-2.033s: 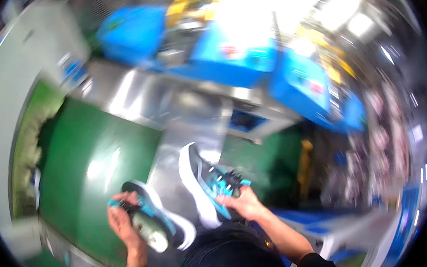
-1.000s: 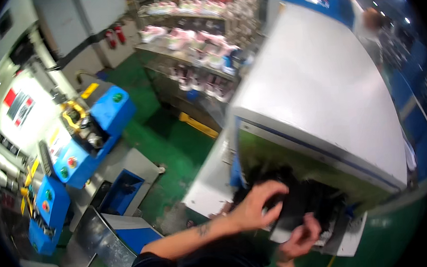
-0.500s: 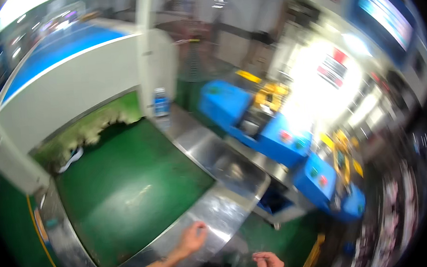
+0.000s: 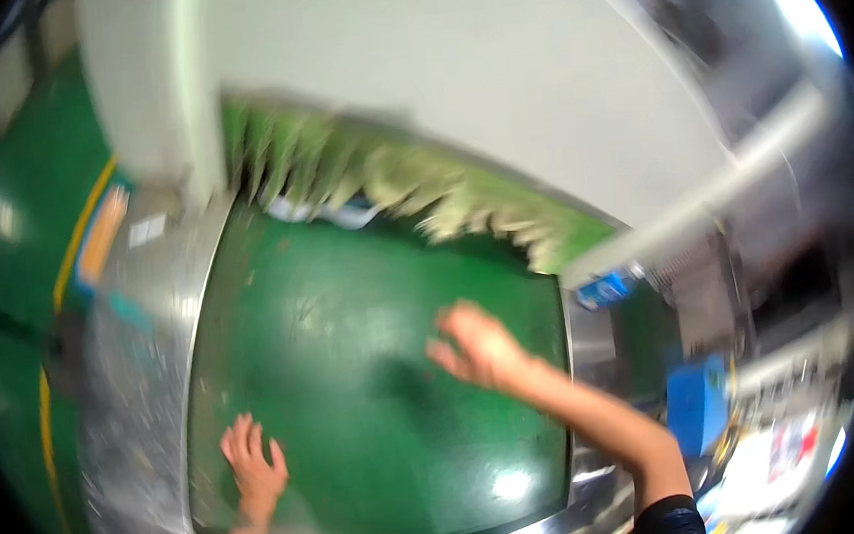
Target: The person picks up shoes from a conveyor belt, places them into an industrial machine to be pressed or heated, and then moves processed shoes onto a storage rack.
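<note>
Bottle (image 4: 611,287): blue label (image 4: 601,291), illegibly blurred | left hand (image 4: 254,463): spread | right hand (image 4: 478,346): loosely curled, empty

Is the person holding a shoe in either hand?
No, the left hand and the right hand are both empty, reaching out over the green surface.

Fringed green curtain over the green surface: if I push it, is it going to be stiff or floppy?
Probably floppy: the fringed green curtain ends in separate, uneven strips that splay apart. It would likely swing or fold rather than tip, since it hangs beneath the pale panel. Blur hides how thick the strips are.
</note>
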The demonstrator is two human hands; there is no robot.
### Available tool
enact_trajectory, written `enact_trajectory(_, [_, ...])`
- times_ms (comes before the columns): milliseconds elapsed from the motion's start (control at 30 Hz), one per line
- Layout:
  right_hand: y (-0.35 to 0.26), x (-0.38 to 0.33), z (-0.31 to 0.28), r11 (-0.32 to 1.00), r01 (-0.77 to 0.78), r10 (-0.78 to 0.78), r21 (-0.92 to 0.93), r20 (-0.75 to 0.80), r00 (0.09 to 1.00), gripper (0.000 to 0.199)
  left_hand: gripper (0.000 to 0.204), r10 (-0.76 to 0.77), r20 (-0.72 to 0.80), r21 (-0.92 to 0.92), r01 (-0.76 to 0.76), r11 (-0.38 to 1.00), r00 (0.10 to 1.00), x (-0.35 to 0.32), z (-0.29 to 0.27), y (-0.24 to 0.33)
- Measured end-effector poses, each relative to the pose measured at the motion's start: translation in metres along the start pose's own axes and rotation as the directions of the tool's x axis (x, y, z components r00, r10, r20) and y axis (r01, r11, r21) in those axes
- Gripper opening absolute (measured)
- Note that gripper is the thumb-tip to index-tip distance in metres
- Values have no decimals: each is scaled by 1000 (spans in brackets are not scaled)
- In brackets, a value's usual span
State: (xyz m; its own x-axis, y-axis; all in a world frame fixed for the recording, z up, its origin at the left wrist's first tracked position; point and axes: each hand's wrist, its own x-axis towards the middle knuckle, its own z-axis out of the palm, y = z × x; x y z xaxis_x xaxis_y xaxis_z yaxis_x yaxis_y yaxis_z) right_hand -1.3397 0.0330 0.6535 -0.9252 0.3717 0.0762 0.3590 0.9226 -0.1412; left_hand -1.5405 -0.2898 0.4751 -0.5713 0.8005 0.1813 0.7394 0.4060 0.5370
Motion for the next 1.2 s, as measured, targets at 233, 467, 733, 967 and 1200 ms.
enact_trajectory(233, [191, 243, 81, 858, -100, 10, -503, -179, 984, 77, 35, 127, 21, -18, -127, 992, 992, 46, -2, 5])
enact_trajectory(467, [15, 110, 55, 864, -385, 405, 324, 6, 915, 52, 33, 26, -77, 46, -23, 999, 997, 34, -28, -5])
enact_trajectory(733, [-237, -352, 73, 74, -642, 909, 763, 214, 359, 19, 35, 15, -75, -60, -20, 998, 997, 42, -17, 42])
enact_trajectory(967, [-265, -390, -130, -113, -546, 978, 830, 191, 86, 49, 66, 400, 589, -777, 628, 40, 702, -44, -91, 300])
enact_trajectory(1200, [-372, -410, -165, 662, -124, 750, 739, -651, 120, 44, 61, 848, 354, -875, 460, 151, 395, -224, -169, 411])
